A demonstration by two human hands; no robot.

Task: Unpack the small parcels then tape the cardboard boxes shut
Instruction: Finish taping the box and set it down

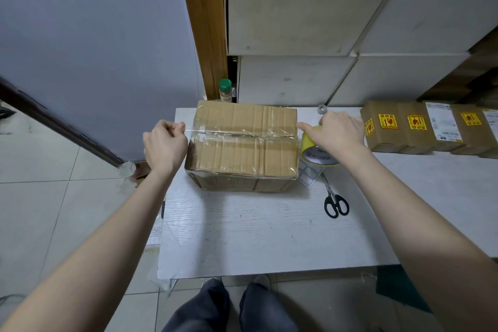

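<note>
**Tape stretched over box seam**

Nearest: dark trouser knees (231, 307) below table (269, 237) edge. Further up, left hand (165, 144) pinching free end of clear tape (215, 131), pulled taut along box (244, 143) top seam. Right hand (340, 131) curled round yellow roll (314, 152) at box's right edge. Box mid-table, flaps closed. Cardboard stiff but creased, probably light; glossy film thin, sticky, prone to wrinkling, best held at very end. Black scissors (335, 203) just right of box. Row of small parcels (420, 127) with red-yellow stickers far right, maybe fragile.
</note>
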